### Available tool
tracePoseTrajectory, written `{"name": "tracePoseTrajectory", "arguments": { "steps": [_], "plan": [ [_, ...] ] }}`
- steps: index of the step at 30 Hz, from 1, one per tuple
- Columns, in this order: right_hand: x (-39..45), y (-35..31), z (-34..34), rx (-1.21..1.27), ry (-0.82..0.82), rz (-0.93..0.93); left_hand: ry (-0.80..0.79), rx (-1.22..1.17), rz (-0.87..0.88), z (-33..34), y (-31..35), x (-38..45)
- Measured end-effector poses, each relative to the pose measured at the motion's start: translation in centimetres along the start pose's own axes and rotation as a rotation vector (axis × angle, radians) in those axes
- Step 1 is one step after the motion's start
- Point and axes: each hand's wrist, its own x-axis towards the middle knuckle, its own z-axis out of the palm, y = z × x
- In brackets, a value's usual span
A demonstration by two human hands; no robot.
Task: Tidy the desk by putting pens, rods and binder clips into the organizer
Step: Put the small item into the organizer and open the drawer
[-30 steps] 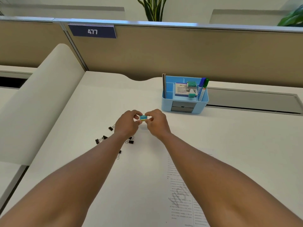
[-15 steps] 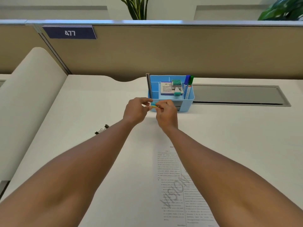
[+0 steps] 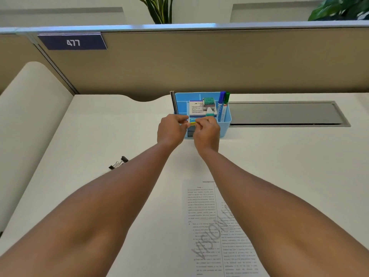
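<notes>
Organizer (image 3: 224, 127), the light blue one, is sitting on the desk (image 3: 289, 166) near the back edge, about in the middle. You are holding your left hand (image 3: 170, 129) and your right hand (image 3: 206, 132) together just in front of it, at its front wall. Both hands are pinching one small blue and yellow box (image 3: 192, 120) between thumbs and fingertips, one hand at each end. Inside the organizer, a blue pen (image 3: 221, 105) and a green pen (image 3: 225, 105) are standing at the right side. Thin rods (image 3: 172, 101) are standing at the left side. A white box (image 3: 196, 107) and a green box (image 3: 208, 101) are lying between them. Black binder clips (image 3: 118, 162) are lying on the desk toward the left edge, partly hiding behind your left arm. A printed paper (image 3: 201, 216) is lying near the front edge, between your arms.
</notes>
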Motion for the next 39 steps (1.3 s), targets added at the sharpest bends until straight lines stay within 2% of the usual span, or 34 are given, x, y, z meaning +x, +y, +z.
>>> {"name": "tracePoseTrajectory", "arguments": {
  "steps": [8,12,21,24,28,30,32,35,39],
  "plan": [
    [0.7,0.1,0.0,-0.274,0.052,-0.023,0.05,0.045,-0.012,0.2,0.4,0.4],
    [0.8,-0.3,-0.2,-0.287,0.057,-0.055,0.061,0.076,-0.011,0.3,0.7,0.5],
    [1.6,-0.5,0.3,-0.237,0.053,0.014,0.096,0.111,-0.007,0.5,0.9,0.5],
    [1.2,-0.6,0.0,-0.255,0.036,-0.053,0.105,0.109,-0.017,0.6,0.9,0.5],
    [0.0,-0.1,-0.3,-0.334,0.121,-0.216,0.11,0.107,-0.025,0.6,0.5,0.5],
    [-0.7,0.5,-0.2,-0.444,0.046,-0.246,0.108,0.111,-0.033,0.6,0.4,0.5],
    [-1.5,1.2,-0.2,-0.409,-0.011,-0.158,0.106,0.111,-0.038,0.6,0.3,0.5],
    [-2.4,2.0,-0.2,-0.314,-0.048,0.092,0.107,0.114,-0.033,0.6,0.3,0.5],
    [-2.6,2.9,0.0,-0.466,-0.209,0.172,0.101,0.11,-0.022,0.8,-0.1,0.5]
  ]
}}
